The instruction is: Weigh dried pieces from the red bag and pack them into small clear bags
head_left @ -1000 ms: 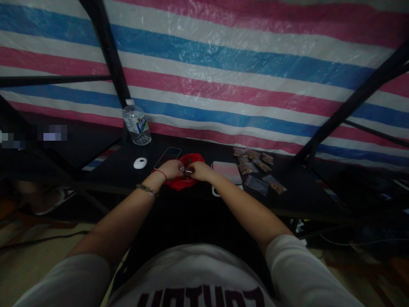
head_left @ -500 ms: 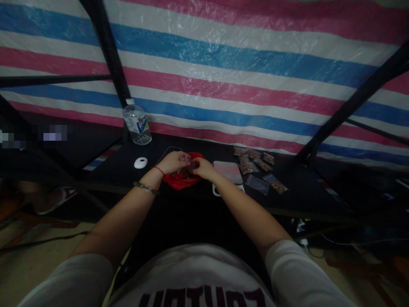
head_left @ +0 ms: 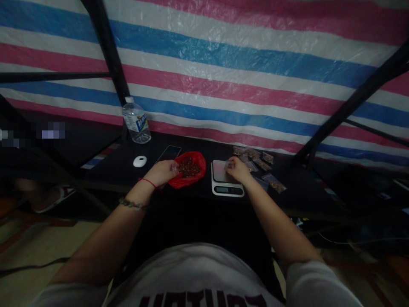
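A red plastic bag (head_left: 189, 168) full of small brown pieces lies open on the dark table (head_left: 287, 198). My left hand (head_left: 163, 171) rests at the bag's left edge with fingers curled; something small and pale shows at its fingertips. My right hand (head_left: 237, 169) hovers over the far right of a white digital scale (head_left: 225, 183), pinching a small clear bag (head_left: 229, 163). Several small clear packets (head_left: 255, 164) with brown contents lie just right of the scale.
A water bottle (head_left: 136, 122) stands at the back left. A phone (head_left: 168, 152) and a white oval object (head_left: 139, 161) lie left of the red bag. Black frame poles (head_left: 105, 47) cross a striped tarp (head_left: 243, 68) behind the table.
My hands were together over the red bag. Now my right hand has moved right to the scale with a small clear bag, uncovering the bag's contents and the scale's display. My left hand stayed.
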Motion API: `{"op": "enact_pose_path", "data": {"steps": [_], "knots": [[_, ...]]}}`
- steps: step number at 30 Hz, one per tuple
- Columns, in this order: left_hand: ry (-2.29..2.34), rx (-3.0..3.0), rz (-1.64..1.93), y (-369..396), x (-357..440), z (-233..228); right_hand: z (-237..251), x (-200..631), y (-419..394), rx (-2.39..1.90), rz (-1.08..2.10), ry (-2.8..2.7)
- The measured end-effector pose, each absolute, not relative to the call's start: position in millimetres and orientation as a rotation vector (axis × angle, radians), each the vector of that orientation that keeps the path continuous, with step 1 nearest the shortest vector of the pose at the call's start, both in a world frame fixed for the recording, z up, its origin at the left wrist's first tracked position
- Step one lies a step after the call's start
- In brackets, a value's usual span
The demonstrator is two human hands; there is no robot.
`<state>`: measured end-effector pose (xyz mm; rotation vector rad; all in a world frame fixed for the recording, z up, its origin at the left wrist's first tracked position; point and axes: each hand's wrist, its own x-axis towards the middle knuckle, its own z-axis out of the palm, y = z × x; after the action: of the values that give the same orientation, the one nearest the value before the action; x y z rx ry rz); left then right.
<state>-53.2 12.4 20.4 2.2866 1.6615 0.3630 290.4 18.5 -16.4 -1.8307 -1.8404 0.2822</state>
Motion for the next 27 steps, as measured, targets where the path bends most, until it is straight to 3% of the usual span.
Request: {"op": "enact_pose_path", "data": {"steps": [6, 13, 19, 27], "knots": [[1.549, 2.362, 0.294, -16, -39, 23, 12, 258, 13, -1.498, -0.020, -1.932], [1.517, 2.491, 0.316, -33, -34, 3, 22, 148, 37, -0.932, 0.466, -2.585], [1.517, 2.560, 0.325, -37, -39, -19, -5, 103, 67, -0.896, 0.442, -2.885], [1.497, 2.616, 0.343, -39, -33, -23, 2, 85, 71, -1.065, 0.231, -3.022]]}}
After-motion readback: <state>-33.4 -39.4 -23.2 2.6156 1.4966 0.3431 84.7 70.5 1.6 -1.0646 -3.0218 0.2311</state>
